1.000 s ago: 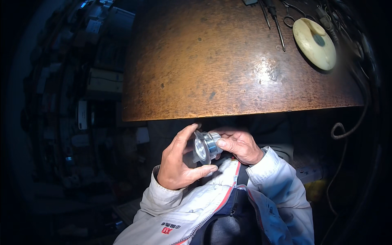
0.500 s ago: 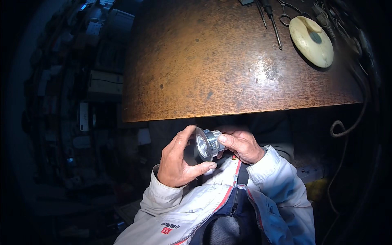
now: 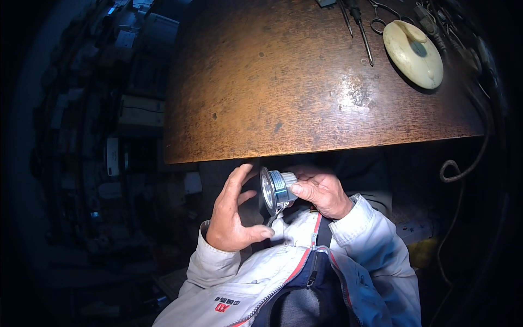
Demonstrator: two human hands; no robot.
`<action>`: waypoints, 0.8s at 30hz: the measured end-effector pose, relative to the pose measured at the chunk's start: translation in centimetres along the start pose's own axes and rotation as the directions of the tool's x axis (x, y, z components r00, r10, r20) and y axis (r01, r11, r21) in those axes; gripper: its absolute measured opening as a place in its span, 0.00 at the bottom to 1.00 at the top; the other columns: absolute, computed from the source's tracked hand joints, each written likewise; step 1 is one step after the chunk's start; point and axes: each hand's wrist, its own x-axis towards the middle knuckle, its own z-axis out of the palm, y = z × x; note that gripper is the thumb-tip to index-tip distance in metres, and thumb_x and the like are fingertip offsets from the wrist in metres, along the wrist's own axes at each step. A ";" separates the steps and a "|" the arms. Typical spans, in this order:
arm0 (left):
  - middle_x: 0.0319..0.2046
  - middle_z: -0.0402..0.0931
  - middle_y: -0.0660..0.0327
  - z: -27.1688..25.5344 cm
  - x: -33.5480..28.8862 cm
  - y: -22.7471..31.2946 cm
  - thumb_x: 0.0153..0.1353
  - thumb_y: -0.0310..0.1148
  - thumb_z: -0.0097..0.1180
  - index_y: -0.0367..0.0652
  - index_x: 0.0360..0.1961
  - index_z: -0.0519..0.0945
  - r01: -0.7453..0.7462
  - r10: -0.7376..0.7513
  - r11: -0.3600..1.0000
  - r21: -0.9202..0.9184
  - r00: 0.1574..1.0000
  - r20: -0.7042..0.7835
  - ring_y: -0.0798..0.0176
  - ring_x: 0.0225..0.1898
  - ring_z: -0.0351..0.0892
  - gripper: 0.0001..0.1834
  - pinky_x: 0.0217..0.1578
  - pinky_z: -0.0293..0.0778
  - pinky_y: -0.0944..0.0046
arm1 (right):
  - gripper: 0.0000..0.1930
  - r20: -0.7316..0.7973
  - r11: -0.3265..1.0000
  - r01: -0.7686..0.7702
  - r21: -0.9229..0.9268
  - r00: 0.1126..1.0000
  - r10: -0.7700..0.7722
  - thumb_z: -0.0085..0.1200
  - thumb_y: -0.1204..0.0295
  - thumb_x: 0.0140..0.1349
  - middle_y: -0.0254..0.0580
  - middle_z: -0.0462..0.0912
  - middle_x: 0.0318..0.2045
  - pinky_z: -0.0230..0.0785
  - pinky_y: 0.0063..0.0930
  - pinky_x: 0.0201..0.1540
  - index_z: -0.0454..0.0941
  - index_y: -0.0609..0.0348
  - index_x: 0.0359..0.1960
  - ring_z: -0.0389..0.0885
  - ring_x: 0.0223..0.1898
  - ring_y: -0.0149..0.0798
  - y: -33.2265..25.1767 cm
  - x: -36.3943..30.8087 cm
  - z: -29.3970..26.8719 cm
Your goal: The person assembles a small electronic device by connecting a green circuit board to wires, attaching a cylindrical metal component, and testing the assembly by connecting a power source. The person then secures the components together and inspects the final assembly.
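Note:
A small recessed LED spotlight with a round silver rim, a clear lens facing left and a finned metal back is held up between my hands, just below the table's front edge. My right hand grips its finned back, thumb on the near side; the other fingers are mostly hidden behind. On the rim side, my left hand is open, thumb and fingers spread in a wide curve and apart from the rim. A spring clip shows under the lamp's body.
Beyond the lamp stretches a worn wooden table. On its far right lie a screwdriver, scissors, a cream disc-shaped object and tangled cables. A loose cord hangs off the right side. Cluttered shelves stand in the dark at left.
My left hand has come off the lamp's rim and drawn slightly left, its fingers opening. The lamp has turned in my right hand, showing more of its side and the clip below.

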 end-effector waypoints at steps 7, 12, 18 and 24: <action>0.71 0.68 0.39 0.2 -0.4 -0.3 0.49 0.48 0.87 0.33 0.82 0.52 0.210 -0.209 0.936 -0.281 0.977 0.032 0.51 0.65 0.79 0.69 0.58 0.84 0.51 | 0.28 -0.115 0.993 0.095 0.068 0.990 -0.087 0.69 0.74 0.70 0.46 0.88 0.49 0.80 0.25 0.50 0.72 0.74 0.68 0.85 0.48 0.29 0.4 -0.2 2.5; 0.71 0.68 0.48 0.0 0.0 -1.2 0.51 0.37 0.86 0.36 0.82 0.54 0.144 -0.110 0.860 -0.489 0.989 0.098 0.53 0.70 0.73 0.64 0.66 0.78 0.51 | 0.27 -0.177 0.930 0.165 -0.330 0.956 -0.232 0.75 0.73 0.64 0.46 0.89 0.34 0.81 0.24 0.38 0.79 0.75 0.61 0.87 0.35 0.27 -1.1 -0.4 3.7; 0.69 0.71 0.50 -0.6 0.1 -4.2 0.47 0.45 0.88 0.34 0.80 0.58 0.131 -0.059 0.825 -0.549 0.987 0.148 0.54 0.71 0.72 0.66 0.71 0.68 0.52 | 0.28 -0.176 0.714 0.214 -0.667 0.886 -0.430 0.77 0.73 0.57 0.50 0.88 0.36 0.81 0.26 0.34 0.82 0.73 0.58 0.87 0.30 0.32 -2.3 -0.5 5.3; 0.70 0.71 0.51 -0.9 0.1 -5.9 0.43 0.50 0.90 0.34 0.80 0.59 0.176 -0.104 0.810 -0.560 0.982 0.158 0.55 0.71 0.72 0.69 0.71 0.68 0.53 | 0.30 -0.174 0.673 0.180 -0.717 0.889 -0.423 0.77 0.73 0.55 0.49 0.86 0.35 0.81 0.30 0.34 0.82 0.73 0.58 0.85 0.29 0.35 -2.6 -0.6 5.6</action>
